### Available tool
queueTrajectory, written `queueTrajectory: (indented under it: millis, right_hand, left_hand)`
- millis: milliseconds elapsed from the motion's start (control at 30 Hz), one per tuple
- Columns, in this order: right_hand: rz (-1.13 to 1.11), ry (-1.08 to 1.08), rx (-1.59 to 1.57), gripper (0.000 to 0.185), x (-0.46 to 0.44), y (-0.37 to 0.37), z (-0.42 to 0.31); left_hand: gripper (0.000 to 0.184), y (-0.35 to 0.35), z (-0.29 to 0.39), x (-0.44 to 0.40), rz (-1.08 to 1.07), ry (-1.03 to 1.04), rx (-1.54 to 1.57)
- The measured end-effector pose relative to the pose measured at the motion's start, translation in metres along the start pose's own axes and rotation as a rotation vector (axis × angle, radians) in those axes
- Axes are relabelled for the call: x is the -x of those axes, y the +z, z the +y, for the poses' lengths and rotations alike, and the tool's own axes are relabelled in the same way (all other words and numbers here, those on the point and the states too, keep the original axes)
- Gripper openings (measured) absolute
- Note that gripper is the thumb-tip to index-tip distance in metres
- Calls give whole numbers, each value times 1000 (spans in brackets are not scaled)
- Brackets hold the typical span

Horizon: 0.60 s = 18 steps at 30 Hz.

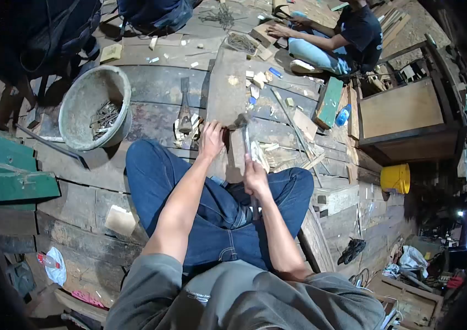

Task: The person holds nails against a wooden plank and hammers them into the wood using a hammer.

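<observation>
A long wooden board [227, 88] lies on the floor and runs up to my crossed legs. My left hand [211, 140] rests at the board, its fingertips pinched together; whatever they hold is too small to make out. In my right hand [255, 179] is a hammer [247, 140], gripped by the handle. Its head is over the board, just right of my left fingertips. Left of the board, a chisel-like tool [185, 107] lies with its wide end on pale wood chips [181, 135].
A bucket [68, 118] with metal pieces stands at left. At upper right another person [354, 36] sits with hands at a wood block [263, 34]. A green block [328, 102], wooden cabinet [404, 107] and yellow bucket [395, 179] are at right. Wood scraps litter the plank floor.
</observation>
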State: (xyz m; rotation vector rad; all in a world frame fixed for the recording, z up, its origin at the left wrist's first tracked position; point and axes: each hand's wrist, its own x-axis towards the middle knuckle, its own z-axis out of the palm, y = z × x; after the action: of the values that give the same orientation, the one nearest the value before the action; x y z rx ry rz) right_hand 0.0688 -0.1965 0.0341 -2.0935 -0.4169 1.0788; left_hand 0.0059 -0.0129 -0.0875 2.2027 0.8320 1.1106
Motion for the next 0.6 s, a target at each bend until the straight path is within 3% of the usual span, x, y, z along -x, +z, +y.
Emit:
queueTrajectory:
  millis: [100,200,333,400,467,533,600]
  right_hand:
    - [-9,-103,-219,61,13,-11,-15]
    - [58,-167,-221,62,10,-4,-10]
    - [-43,13,-48,64,3,1,-2]
    - [34,-116,10,64,9,-7,-10]
    - [-11,-109,-189,65,16,-8,-21]
    - [88,-173,-121,64,11,-3,-15]
    - [68,-52,-39,63,4,2,-7]
  left_hand:
    - [24,-10,6,0,-36,5,-65]
    - [22,-8,4,-2,-60,-19,-48]
    - [30,-13,10,-5,-80,-22,-31]
    - [35,-14,9,-1,-71,3,-87]
    - [41,-13,7,0,-99,-6,-119]
    - [40,-17,9,1,-91,24,-151]
    - [37,-13,4,-3,-162,-53,-70]
